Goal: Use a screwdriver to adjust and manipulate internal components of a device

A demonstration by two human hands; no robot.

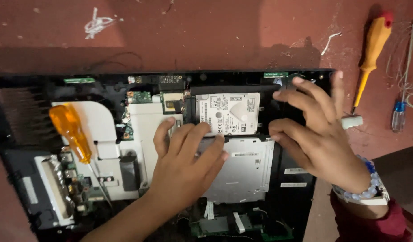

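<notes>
An opened black laptop base [18,89] lies on a red surface, its insides facing up. My left hand [184,161] rests flat over the silver optical drive [242,175], fingertips touching the lower edge of the white-labelled hard drive [229,112]. My right hand [314,134] sits at the hard drive's right side, fingers curled against the black frame there. It wears a beaded bracelet [363,190]. Neither hand holds a tool.
A screwdriver with an orange handle [72,132] lies on the laptop's white inner cover at the left. Another orange-handled screwdriver [372,49] and a thin blue-handled one [401,103] lie on the red surface at the right, near loose white wires.
</notes>
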